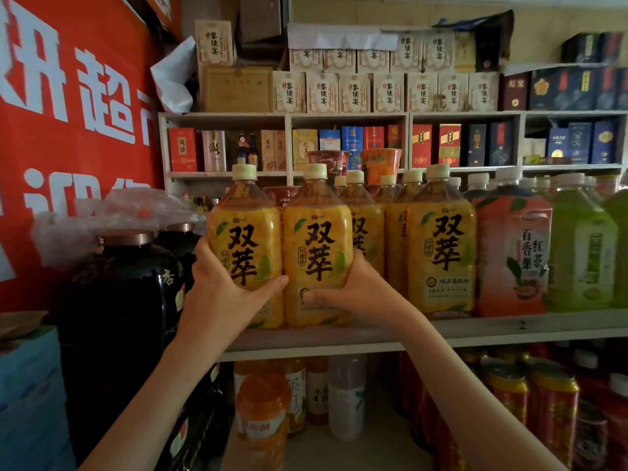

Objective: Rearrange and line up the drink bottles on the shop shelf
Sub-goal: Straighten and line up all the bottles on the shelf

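A yellow plastic drink bottle with a pale cap is clasped low down by the left hand, with the fingers wrapped behind it and the thumb laid across the front of the label. A second yellow capped bottle is grasped the same way by the right hand, the thumb pressed on its lower label. Both are seen upright and touching each other between the two hands, at the front edge of the pale shelf board. Just right of the right hand a third yellow bottle is stood, with a pink-red fruit tea bottle and a green bottle beyond it. Left of the left hand a black glazed jar with a copper-coloured lid is seen.
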Demonstrator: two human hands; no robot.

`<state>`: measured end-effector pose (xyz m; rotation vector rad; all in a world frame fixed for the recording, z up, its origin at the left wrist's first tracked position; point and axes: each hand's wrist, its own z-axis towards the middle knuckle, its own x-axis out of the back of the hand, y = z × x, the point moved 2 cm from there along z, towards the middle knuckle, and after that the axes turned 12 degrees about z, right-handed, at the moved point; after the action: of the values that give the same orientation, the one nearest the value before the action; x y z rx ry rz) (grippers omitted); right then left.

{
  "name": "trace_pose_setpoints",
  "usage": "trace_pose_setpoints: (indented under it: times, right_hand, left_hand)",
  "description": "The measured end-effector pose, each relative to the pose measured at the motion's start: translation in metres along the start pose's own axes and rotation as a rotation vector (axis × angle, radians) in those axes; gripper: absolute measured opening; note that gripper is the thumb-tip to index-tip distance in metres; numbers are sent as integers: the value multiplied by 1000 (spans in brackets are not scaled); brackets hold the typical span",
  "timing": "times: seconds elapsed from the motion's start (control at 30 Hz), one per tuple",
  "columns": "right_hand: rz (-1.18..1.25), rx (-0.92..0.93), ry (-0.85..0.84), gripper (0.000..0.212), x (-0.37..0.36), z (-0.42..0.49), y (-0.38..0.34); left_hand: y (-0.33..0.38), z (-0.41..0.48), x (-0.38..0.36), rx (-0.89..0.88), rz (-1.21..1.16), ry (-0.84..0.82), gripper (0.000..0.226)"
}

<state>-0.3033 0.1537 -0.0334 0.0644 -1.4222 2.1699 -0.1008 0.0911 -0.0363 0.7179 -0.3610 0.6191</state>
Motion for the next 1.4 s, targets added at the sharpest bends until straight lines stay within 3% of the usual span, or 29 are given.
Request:
trace_pose_setpoints:
  times: [0.4, 0.6, 0.67, 0.77, 0.87, 1.0, 1.2, 1.3, 1.4]
  right_hand:
    - [-141, -5, 2, 109, 12, 1, -7]
    - [-306, -11, -111, 91, 27, -8, -32]
    - [-390, 80, -6, 81, 40, -5, -51]
    - [-364, 249, 253, 42, 65, 16, -80]
    - [-462, 316, 316, 26, 84, 51, -107]
    - [-762, 197, 163, 20, 91, 102, -126]
    - [-1027, 20, 24, 26, 80, 134, -113]
    - [-936, -54, 47, 32, 80, 136, -105]
    - [-756, -43, 106, 30, 82, 133, -104]
  left_hand:
    - [2, 2, 2, 22, 9, -1, 124]
    - [11, 0, 5, 17, -134, -70, 122]
    - [13, 9, 16, 16, -212, -96, 113]
    - [17, 37, 35, 49, -458, -175, 92]
    - [25, 82, 40, 142, -710, -220, 59]
    - [28, 119, 40, 207, -708, -329, 70]
    - [24, 116, 40, 110, -633, -412, 64]
    - [11, 117, 36, 44, -668, -547, 69]
    - [-1, 124, 33, -61, -715, -648, 59]
